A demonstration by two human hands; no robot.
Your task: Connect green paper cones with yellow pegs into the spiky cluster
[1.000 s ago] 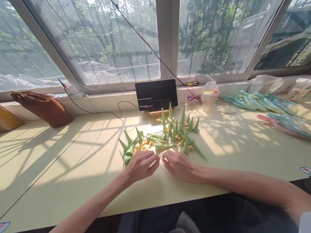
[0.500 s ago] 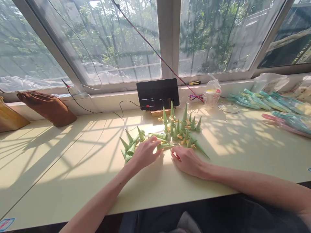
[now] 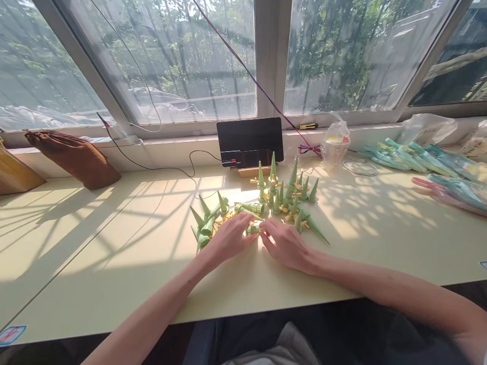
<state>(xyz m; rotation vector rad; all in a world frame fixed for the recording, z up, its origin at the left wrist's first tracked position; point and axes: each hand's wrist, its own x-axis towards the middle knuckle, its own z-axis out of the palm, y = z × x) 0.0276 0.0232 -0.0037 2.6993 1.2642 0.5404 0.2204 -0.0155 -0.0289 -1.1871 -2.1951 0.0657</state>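
Between my two hands, low over the table, is a green cone piece [image 3: 252, 229]. My left hand [image 3: 234, 237] has its fingers closed around the piece's left end, with the thumb below. My right hand [image 3: 286, 244] pinches at its right end, and the fingers hide the tip there. Just behind, another green cone [image 3: 255, 208] lies on its side. Several upright green spires [image 3: 291, 178] with small pale-orange pegs stand beyond my right hand. Left of my left hand is a pile of loose green cones [image 3: 204, 225] and pale-orange bits [image 3: 225, 217].
A black tablet [image 3: 250, 139] leans on a stand at the back, with a cable running left. A wrapped cup [image 3: 335, 146] stands by the window. Bagged green pieces [image 3: 407, 158] lie at the right, and a brown bag [image 3: 72, 161] lies at the left.
My right hand has moved left, closer to my left hand, and its fingers now cover the cone's narrow end. The view has shifted slightly.
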